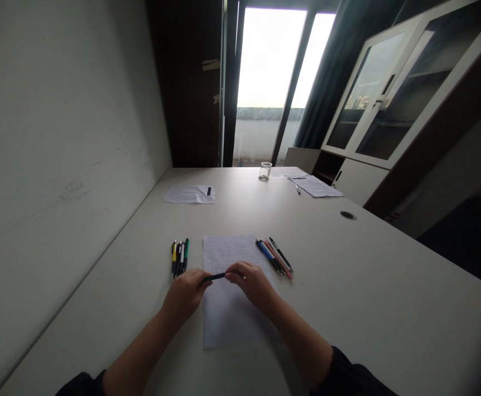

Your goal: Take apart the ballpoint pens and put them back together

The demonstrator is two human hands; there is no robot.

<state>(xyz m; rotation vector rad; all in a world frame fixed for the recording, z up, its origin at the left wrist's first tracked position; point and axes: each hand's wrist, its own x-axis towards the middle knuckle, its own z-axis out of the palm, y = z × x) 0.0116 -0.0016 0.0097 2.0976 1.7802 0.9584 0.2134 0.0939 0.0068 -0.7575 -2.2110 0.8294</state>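
A dark pen [214, 276] with a green end is held level between my two hands, above a sheet of paper [228, 324] with writing on its upper part. My left hand [186, 289] pinches the green end. Closed on the other, black end is my right hand [249, 279]. Just beyond my left hand lies a row of several pens [180, 256], among them yellow, white and green ones. To the right of the sheet, several more pens [274, 257] in blue, red, white and black lie side by side, partly over the paper's edge.
On the white table [348, 275], a glass jar [265, 171] stands near the far edge. Papers [317, 186] with a pen [297, 188] lie at the far right, another sheet [189, 194] at the far left. A cable hole [347, 215] is at right; a wall [79, 165] borders the left.
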